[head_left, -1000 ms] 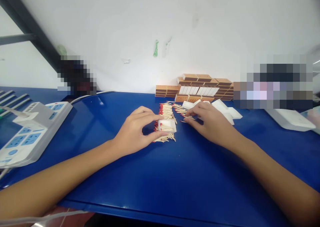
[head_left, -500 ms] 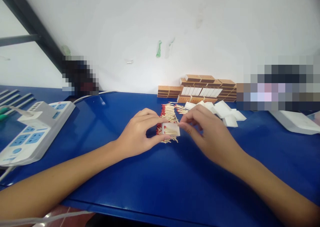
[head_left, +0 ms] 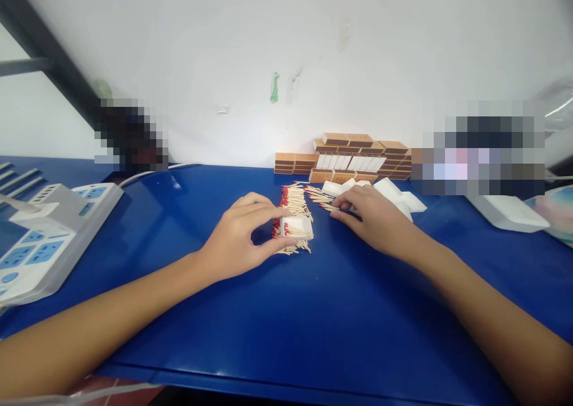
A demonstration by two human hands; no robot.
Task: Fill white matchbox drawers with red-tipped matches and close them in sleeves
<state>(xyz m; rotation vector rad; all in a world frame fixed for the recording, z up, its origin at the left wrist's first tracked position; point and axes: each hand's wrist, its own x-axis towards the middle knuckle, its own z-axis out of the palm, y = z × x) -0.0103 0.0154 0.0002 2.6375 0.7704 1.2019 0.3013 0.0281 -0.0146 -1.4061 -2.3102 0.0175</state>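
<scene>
My left hand grips a small white matchbox tray between thumb and fingers. Some matches lie inside along the tray's near side. Red-headed loose matches are spread on the table behind the tray, and more stick out beneath it. To the right, my right hand has its thumb and fingertips closed at the tail ends of a smaller bunch of matches. Its curled fingers partly hide white empty trays heaped behind it.
Brown matchboxes are stacked against the white wall, some showing white tray ends. A power strip with a plug lies at the left on the blue table. A white box-like object lies at the right.
My right hand has moved from the tray's right edge to the smaller match bunch, farther back and right. My left hand keeps holding the tray. The view has shifted slightly.
</scene>
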